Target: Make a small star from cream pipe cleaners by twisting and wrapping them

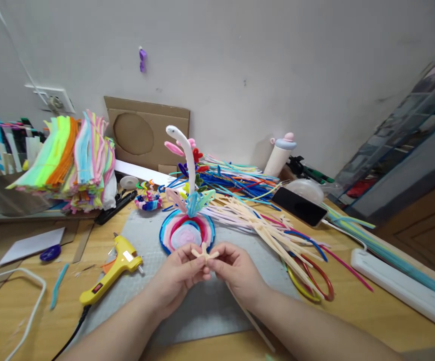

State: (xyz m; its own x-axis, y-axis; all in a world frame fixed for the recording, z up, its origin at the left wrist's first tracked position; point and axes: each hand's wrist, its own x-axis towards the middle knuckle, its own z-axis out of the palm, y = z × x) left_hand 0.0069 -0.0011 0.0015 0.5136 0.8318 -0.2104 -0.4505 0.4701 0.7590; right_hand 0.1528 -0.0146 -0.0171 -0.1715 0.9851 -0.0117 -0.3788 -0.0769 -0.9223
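Both hands meet over the grey cutting mat [202,321] near the middle. My left hand [182,273] pinches one side of a small cream pipe-cleaner piece [204,253] with several short arms spread like a star. My right hand [236,271] grips its other side, and a long pale stem [253,323] runs down below that hand. Just behind the hands stands a round pipe-cleaner base [185,235] in blue, pink and white, with a white curved neck [188,155] rising near it, among colourful looped shapes.
A yellow glue gun [114,273] lies left of the hands. Cream pipe cleaners [266,225], a black phone [300,205] and a white power strip [401,288] are at the right. Bundled pipe cleaners [59,155] stand back left, near cardboard [168,130]. A white bottle [279,155] stands behind.
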